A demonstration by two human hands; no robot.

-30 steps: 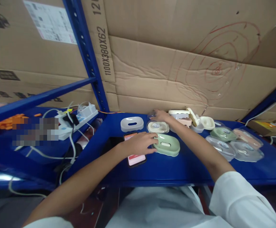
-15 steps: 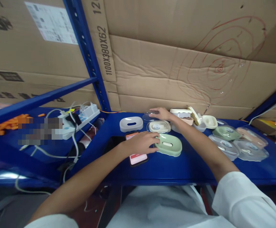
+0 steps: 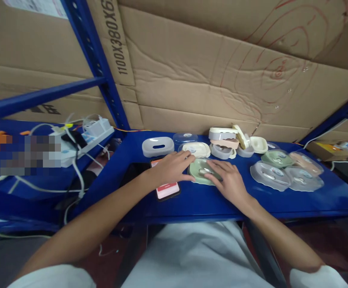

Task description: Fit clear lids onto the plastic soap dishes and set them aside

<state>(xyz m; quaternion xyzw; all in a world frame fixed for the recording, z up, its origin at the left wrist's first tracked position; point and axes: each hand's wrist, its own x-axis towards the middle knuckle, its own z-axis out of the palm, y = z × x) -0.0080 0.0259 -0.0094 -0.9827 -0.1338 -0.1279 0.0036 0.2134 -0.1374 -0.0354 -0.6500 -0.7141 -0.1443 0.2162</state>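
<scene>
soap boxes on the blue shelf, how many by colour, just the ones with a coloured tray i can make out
Green soap boxes: 2, one under both hands, one at right
Pink: 2, one in the stack, one far right
Cream: 2, one by the left hand, one open
Grey-white: 1
Total: 7; the clear lids are not counted.

The cardboard box [image 3: 114, 36] behind the blue upright reads "1100X380X6".

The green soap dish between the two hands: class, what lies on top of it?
A clear lid sits on the green soap dish, pressed by the right hand; the left hand touches its edge. Its inside is too blurred to tell.
</scene>
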